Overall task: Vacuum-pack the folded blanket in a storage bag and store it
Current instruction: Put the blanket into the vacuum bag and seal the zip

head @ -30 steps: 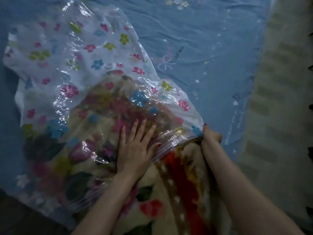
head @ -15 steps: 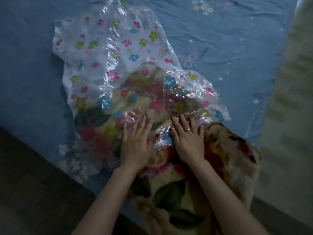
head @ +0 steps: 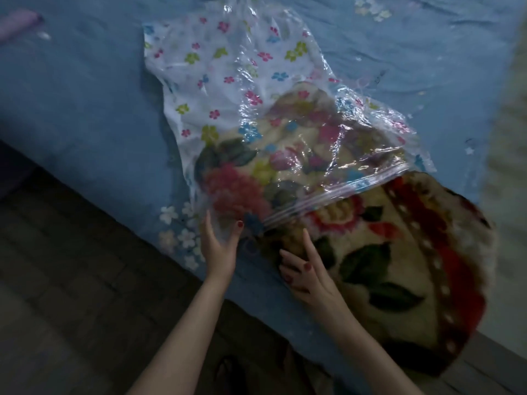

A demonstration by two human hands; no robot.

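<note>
A clear storage bag [head: 228, 72] printed with small coloured flowers lies on the blue bed. The folded flower-patterned blanket [head: 399, 266] sits half inside it; its near half sticks out past the bag's zip strip [head: 342, 192] toward the bed edge. My left hand [head: 219, 246] is at the bag's near left corner, fingers straight, thumb and fingers spread at the plastic edge. My right hand [head: 305, 269] rests beside the blanket's near left edge with relaxed fingers, holding nothing that I can see.
The blue bedsheet [head: 85, 95] has its edge running diagonally from left to lower right. Dark wooden floor [head: 57, 295] lies below it. A purple object [head: 17, 24] sits at the far left of the bed. A pale striped surface [head: 510, 166] borders the right.
Both hands have lifted off the top of the bag and blanket and drawn back to the bag's near left corner. The view has pulled back and shifted left.
</note>
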